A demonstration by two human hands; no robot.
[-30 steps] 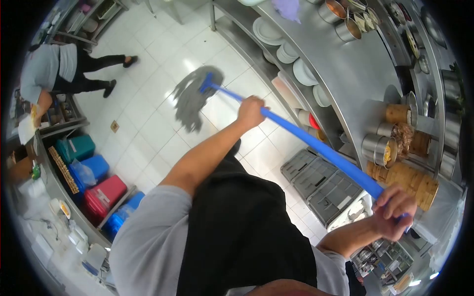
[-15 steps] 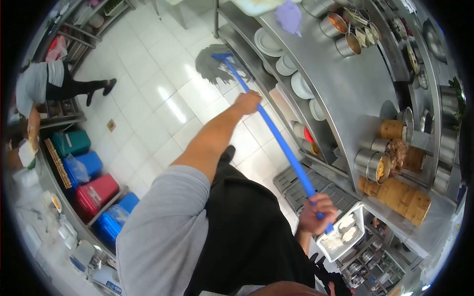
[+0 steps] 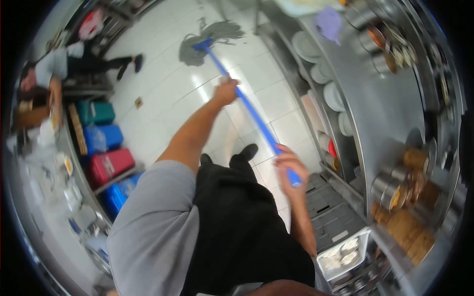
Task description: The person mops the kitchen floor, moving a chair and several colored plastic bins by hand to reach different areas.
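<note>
A mop with a blue handle (image 3: 257,119) slants across the view, and its grey strands (image 3: 192,52) are spread on the white tile floor. My left hand (image 3: 226,92) is wrapped round the handle partway down. Nearer my body, my right hand (image 3: 292,170) grips the handle close to its top end, its fingers slightly blurred. Both of my shoes (image 3: 244,154) stand on the tiles below the handle.
On the right runs a steel counter (image 3: 382,108) with stacked plates (image 3: 333,96) on its lower shelf. Dark crates (image 3: 331,217) and a white tub (image 3: 344,256) stand at lower right. A co-worker (image 3: 57,66) leans at the left counter, above coloured bins (image 3: 112,164).
The mop head has swept leftward over the floor, its strands trailing right. Both hands have shifted left with the handle. My view has turned, and both shoes now show.
</note>
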